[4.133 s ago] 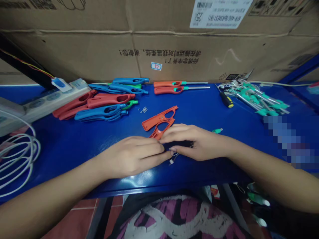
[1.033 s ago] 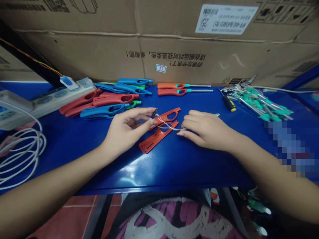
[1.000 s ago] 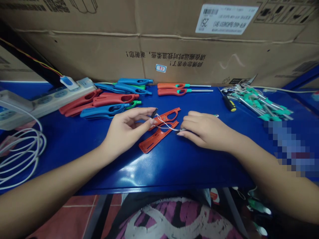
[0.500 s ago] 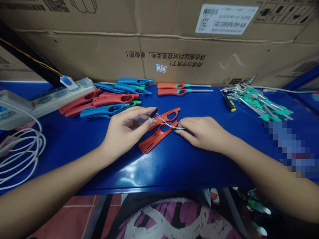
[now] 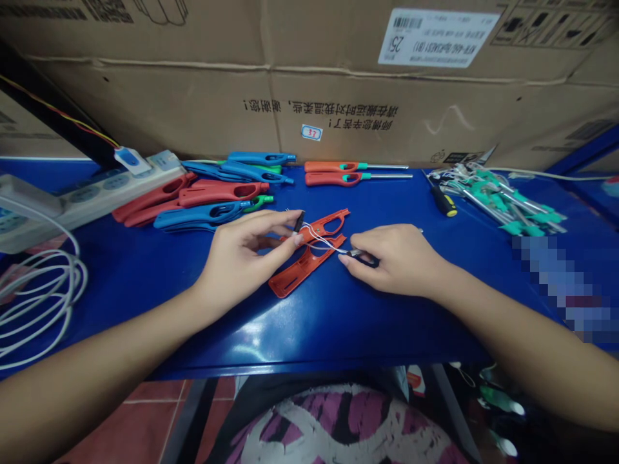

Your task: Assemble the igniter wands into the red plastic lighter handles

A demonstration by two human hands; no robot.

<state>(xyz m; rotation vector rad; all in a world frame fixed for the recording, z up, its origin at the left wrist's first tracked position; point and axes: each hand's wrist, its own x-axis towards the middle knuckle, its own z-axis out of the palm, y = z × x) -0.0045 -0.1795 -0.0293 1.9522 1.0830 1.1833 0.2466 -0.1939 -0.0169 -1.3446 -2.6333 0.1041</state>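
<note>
Between thumb and fingers, my left hand [image 5: 246, 251] pinches a small black part [image 5: 298, 222]. Thin white wires [image 5: 322, 238] run from it to my right hand [image 5: 389, 258], whose closed fingers hold a small dark piece [image 5: 362, 256] with a metallic bit, mostly hidden. Beneath the wires lie two orange-red shell halves: the upper one [image 5: 333, 223] partly behind my left fingertips, the lower one [image 5: 294, 274] with its hollow inside facing up.
Blue table [image 5: 232, 341] holds red shells [image 5: 222, 192] and blue shells [image 5: 203, 216] at left, two finished-looking lighters [image 5: 338, 177] at back, a screwdriver [image 5: 443, 201], green-and-metal parts [image 5: 512, 200], a power strip [image 5: 91, 193] and a coiled white cable [image 5: 43, 303]. Cardboard [image 5: 193, 96] stands behind.
My right hand has shifted slightly right with its piece turned in the fingers. The black part in my left hand now stands more upright, and the wires have moved.
</note>
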